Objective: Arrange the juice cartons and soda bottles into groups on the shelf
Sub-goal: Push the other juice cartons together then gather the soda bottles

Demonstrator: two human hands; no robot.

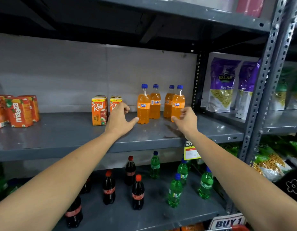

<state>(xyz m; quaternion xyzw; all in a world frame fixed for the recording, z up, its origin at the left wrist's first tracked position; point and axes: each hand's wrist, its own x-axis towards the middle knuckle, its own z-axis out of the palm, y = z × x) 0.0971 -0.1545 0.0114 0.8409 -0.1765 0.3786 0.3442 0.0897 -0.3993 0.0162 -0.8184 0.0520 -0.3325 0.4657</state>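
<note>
Several orange Fanta bottles (143, 105) with blue caps stand in two pairs on the grey middle shelf (61, 135). To their left stand orange Real juice cartons (99, 110), and red Maaza cartons (19, 112) sit at the far left. My left hand (118, 120) is open in front of the second Real carton, its thumb tip next to the base of the front left Fanta bottle. My right hand (186, 120) has its fingers curled against the front right Fanta bottle (177, 104), not wrapped around it.
The lower shelf (157, 217) holds dark cola bottles (109, 187) with red caps and green Sprite bottles (175, 190). A perforated steel upright (259, 90) bounds the bay on the right, with purple snack bags (222, 84) beyond it. A yellow price tag (191, 150) hangs from the shelf edge.
</note>
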